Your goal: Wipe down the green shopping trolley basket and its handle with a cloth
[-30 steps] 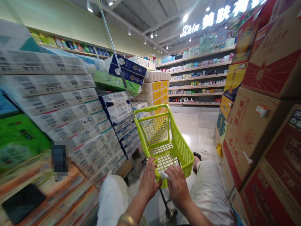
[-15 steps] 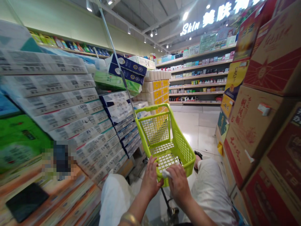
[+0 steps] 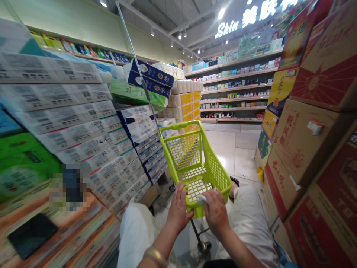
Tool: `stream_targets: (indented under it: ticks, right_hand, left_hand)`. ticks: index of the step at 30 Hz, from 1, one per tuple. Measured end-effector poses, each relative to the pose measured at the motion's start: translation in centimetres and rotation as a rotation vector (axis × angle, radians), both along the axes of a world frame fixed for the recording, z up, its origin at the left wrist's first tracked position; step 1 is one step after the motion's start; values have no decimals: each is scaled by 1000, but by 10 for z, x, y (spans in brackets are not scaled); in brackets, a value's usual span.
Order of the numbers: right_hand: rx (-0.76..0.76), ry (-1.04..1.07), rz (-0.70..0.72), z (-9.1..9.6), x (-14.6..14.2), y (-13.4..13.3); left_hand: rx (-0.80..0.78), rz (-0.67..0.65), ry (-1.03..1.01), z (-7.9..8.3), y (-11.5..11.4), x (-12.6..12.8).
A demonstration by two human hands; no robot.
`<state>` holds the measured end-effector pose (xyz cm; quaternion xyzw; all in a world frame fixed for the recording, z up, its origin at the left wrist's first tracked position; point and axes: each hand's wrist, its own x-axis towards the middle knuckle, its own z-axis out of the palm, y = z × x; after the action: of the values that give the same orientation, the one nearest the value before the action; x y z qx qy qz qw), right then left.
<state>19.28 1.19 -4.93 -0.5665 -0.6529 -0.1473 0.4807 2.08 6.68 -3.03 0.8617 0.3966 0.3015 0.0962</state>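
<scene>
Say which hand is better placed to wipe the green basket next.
Probably right: the right hand holds the white cloth against the green basket rim; the left hand just grips that rim.

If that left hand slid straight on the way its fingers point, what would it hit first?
Likely the green cart basket: the left hand rests at its near rim, fingers aimed inside; depth is unclear.

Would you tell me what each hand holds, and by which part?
Left hand grips the near rim of the green cart; right hand presses a bunched white cloth on that rim.
</scene>
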Motion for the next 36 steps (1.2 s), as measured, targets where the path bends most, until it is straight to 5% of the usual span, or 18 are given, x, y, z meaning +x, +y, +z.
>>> stream_targets:
  ticks: [4,13,19,28,32,36]
  right_hand:
    - [-36,-85,145,1,-19,-4]
    - [19,26,-66,-5,64,-3]
    - [-10,-3,-51,3,44,-7]
    - [-29,-84,58,12,-3,-12]
    - [-40,-87,193,13,-21,-18]
    - [33,-81,306,11,-26,-22]
  left_hand:
    - [-6,-3,20,1,0,-1]
    - [-17,4,-11,2,-8,3]
    - [-23,-57,13,6,0,-13]
    - [80,-51,134,7,24,-76]
    - [160,121,169,7,19,-94]
    - [232,233,150,5,-5,-78]
